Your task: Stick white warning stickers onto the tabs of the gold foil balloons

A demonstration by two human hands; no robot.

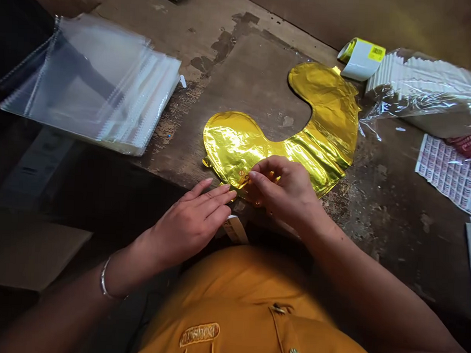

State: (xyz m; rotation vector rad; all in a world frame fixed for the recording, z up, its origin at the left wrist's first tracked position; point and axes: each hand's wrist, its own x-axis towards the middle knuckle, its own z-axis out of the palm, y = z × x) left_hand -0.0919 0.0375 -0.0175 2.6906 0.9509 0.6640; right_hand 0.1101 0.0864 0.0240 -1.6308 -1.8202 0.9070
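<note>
A flat gold foil balloon (327, 131), curved like a U, lies on the worn table with wrinkles across its right half. My right hand (287, 191) is closed in a pinch over its near edge, beside small dark print on the foil. Exactly what part is between the fingertips is partly hidden. My left hand (197, 221) rests at the table's front edge, fingers stretched out, their tips touching the balloon's lower left rim. A small white tag or strip (235, 229) shows just below the table edge, between both hands.
A stack of clear plastic sleeves (103, 84) overhangs the table (247, 74) at left. To the right are a yellow-and-white label roll (361, 60), a clear bag of white sticks (424, 88) and a sheet of printed stickers (450, 173). A cardboard piece (32, 252) sits lower left.
</note>
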